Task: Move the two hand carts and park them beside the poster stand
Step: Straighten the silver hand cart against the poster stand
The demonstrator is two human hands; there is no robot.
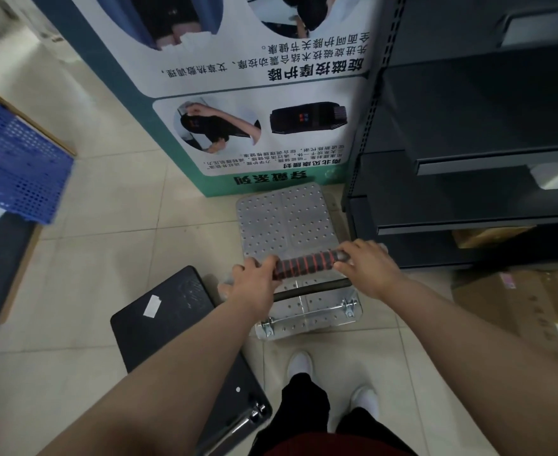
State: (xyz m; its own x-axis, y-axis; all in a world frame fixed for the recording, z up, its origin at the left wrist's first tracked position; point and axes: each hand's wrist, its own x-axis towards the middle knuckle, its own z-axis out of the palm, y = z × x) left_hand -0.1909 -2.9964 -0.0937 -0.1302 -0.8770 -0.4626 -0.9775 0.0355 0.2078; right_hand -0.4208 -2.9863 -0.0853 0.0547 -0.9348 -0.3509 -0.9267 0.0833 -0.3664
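Note:
A silver hand cart (287,218) with a perforated metal deck stands on the tiled floor, its front edge close to the foot of the poster stand (235,103). Its handle (307,263) is wrapped in black and red grip. My left hand (251,281) is closed around the handle's left end and my right hand (366,264) around its right end. A second, black hand cart (179,327) lies to the left of the silver one, beside my left forearm, with its chrome handle folded down near my legs.
Dark metal shelving (468,126) rises on the right, close to the silver cart. Cardboard boxes (521,311) sit on the floor at the right. A blue perforated plastic crate (11,162) is at the left. My white shoes (300,363) are just behind the cart.

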